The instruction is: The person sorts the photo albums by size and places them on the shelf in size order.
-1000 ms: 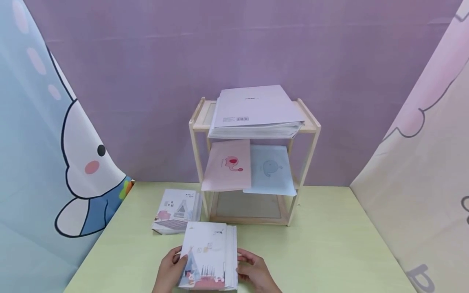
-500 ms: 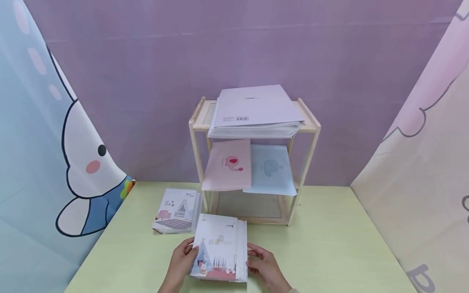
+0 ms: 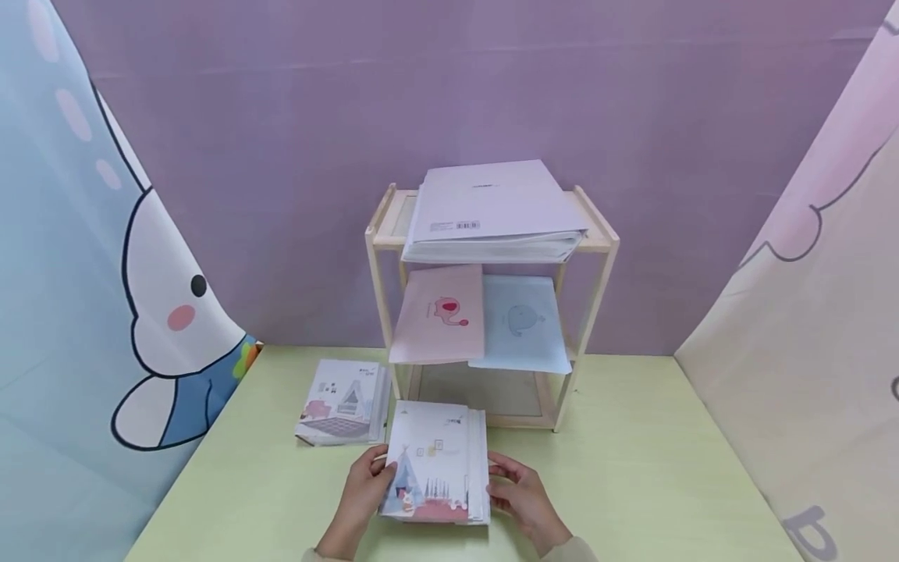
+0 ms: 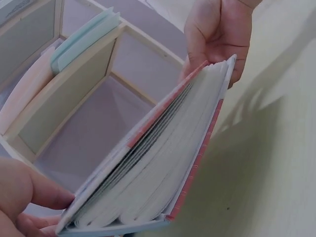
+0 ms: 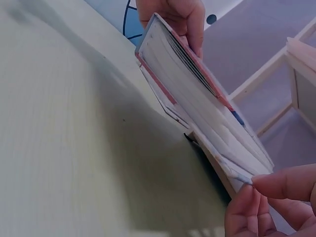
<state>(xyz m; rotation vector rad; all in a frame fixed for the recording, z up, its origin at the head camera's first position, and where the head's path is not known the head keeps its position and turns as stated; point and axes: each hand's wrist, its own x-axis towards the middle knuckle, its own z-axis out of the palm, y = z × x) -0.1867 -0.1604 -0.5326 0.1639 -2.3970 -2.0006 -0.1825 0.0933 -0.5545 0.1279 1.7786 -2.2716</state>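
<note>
A thick white book (image 3: pixel 430 460) with a blue tent and pink sofa on its cover is held in both hands, in front of the rack. My left hand (image 3: pixel 367 482) grips its left side, thumb on the cover and fingers beneath. At its right edge, my right hand (image 3: pixel 521 497) pinches the cover between thumb and fingers. Both wrist views show the book raised off the table, its white pages (image 4: pixel 148 163) slightly fanned. A tan edge (image 5: pixel 216 165) shows under it in the right wrist view; whether that is a second book I cannot tell.
A similar book (image 3: pixel 342 402) lies on the table (image 3: pixel 653 468) to the left. Behind stands a wooden rack (image 3: pixel 597 293). Large white folders (image 3: pixel 499 199) lie on its top; a pink folder (image 3: pixel 441 316) and a blue folder (image 3: pixel 523 324) overhang its middle shelf.
Both hands have carried the book forward and to the right, closer to the rack's bottom shelf. Their hold looks the same. The other book and the folders have stayed put.
</note>
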